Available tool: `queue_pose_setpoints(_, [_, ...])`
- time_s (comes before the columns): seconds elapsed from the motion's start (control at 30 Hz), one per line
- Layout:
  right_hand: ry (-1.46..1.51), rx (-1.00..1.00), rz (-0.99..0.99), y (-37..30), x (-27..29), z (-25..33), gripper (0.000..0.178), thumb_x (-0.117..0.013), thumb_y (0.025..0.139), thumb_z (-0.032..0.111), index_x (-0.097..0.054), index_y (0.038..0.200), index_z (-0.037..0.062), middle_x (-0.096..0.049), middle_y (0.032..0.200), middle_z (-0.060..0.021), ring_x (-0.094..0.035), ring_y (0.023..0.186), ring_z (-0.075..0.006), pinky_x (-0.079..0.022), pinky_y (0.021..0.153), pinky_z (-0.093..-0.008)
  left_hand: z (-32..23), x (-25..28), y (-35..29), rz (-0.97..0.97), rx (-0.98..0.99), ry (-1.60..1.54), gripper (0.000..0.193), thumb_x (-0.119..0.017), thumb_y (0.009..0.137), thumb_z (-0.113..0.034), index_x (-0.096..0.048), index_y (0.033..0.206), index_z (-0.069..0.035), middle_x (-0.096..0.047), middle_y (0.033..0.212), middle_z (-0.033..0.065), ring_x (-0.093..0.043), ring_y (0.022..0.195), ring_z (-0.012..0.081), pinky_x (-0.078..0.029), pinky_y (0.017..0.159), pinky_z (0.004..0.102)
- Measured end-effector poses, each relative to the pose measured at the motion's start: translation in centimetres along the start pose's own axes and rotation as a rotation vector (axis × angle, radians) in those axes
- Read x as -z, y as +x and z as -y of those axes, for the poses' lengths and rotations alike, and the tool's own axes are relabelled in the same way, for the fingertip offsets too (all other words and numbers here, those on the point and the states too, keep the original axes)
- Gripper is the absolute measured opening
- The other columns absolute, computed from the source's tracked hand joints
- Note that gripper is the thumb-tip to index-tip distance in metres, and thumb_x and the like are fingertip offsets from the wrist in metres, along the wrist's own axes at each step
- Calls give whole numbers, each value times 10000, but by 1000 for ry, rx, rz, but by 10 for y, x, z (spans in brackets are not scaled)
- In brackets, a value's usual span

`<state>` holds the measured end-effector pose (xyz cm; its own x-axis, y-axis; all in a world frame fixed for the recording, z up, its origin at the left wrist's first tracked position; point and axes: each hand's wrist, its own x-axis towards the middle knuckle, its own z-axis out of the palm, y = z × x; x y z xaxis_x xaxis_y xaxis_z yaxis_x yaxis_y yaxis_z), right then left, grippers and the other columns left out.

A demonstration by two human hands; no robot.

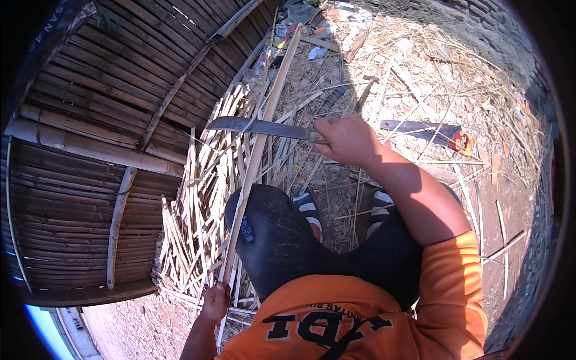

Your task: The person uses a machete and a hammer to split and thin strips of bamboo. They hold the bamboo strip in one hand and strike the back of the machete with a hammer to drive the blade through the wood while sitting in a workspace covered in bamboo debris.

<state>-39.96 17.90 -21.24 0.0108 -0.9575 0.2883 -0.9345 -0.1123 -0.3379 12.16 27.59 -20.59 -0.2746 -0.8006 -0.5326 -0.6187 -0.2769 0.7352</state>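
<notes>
A long, pale bamboo strip [278, 87] runs from beside my left thigh up toward the far debris. My left hand [215, 302] is closed around its near end. My right hand [348, 140] grips the handle of a machete [264, 127], out beyond my knees. The dark blade points left and lies across the strip; whether its edge cuts into the bamboo, I cannot tell. Under and left of the strip is a heap of split bamboo sticks [192, 225].
A bamboo slat wall [102, 96] stands on the left. Right of my right hand lies a handsaw [420, 128] with an orange handle. My sandalled feet [307, 207] are between the heap and scattered shavings. A rough wall [498, 36] closes the far right.
</notes>
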Motion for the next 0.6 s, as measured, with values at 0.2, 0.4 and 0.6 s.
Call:
queue_pose_setpoints(0.2, [-109, 334, 41, 6, -13, -15, 302, -703, 854, 349, -577, 1005, 119, -683, 834, -151, -678, 754, -384, -532, 654, -509, 37, 24, -9, -40, -165, 202, 543, -354, 1088, -427, -470, 692, -74, -408, 585, -19, -364, 544, 97, -298, 512, 293])
queue_pose_setpoints(0.4, [-16, -292, 32, 13, 19, -49, 358, -696, 865, 360, -583, 1023, 60, -699, 865, -220, -681, 869, -418, -550, 763, -508, 10, 27, -10, -54, -154, 296, 517, -381, 1084, -397, -496, 711, -58, -462, 609, -10, -407, 579, 91, -336, 530, 305])
queue_pose_setpoints(0.6, [110, -205, -76, 1, 9, -28, 397, -690, 883, 408, -553, 1004, 55, -669, 782, -217, -663, 801, -448, -529, 709, -526, 16, 20, -9, 13, -65, 112, 571, -359, 1072, -507, -479, 710, -82, -427, 607, -54, -384, 565, 61, -297, 516, 274])
